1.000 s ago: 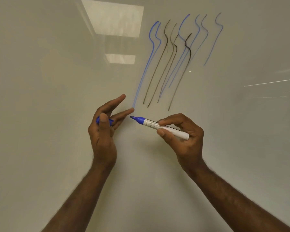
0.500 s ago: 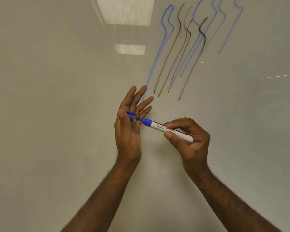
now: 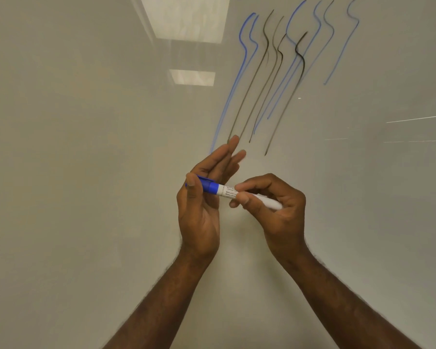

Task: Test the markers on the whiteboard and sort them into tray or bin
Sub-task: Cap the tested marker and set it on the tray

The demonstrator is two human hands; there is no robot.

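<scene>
a: where's the white plastic marker with the blue cap?

b: in front of the whiteboard. right hand pinches the barrel; left hand thumbs the cap, fingers straight.

a: handling?

b: probably light, stiff, slick; grip mid-barrel.

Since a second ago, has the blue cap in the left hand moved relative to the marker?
Yes. The cap, pinched in the left hand, has closed the gap and now sits on the tip of the marker held by the right hand.
</scene>
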